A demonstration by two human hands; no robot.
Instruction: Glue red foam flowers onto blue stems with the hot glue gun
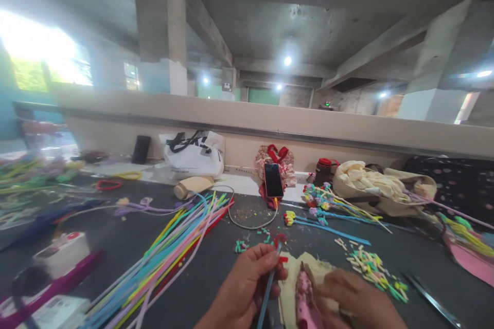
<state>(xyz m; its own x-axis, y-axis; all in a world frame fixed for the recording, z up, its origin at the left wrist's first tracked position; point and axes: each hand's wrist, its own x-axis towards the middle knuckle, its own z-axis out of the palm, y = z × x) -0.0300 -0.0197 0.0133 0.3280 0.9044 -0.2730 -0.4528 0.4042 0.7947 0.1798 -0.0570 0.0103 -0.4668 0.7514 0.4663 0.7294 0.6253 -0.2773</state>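
Observation:
My left hand (pixel 257 280) pinches a blue stem (pixel 267 295) with a small red curled piece (pixel 280 240) at its top. A bit of red also shows beside the fingertips. My right hand (pixel 353 295), blurred, is at the right side of a pink pointed tool (pixel 304 293); its fingers are smeared, and whether they grip the tool is unclear. Under the tool lies a cream cloth (pixel 287 277) on the dark table.
Long coloured stems (pixel 170 257) lie to the left. Small cut pieces (pixel 376 267) and tweezers (pixel 432 298) are at the right. Behind stand a phone (pixel 273 181), finished blue-stemmed bunches (pixel 328 227), a white bag (pixel 195 157) and a cable (pixel 250 227).

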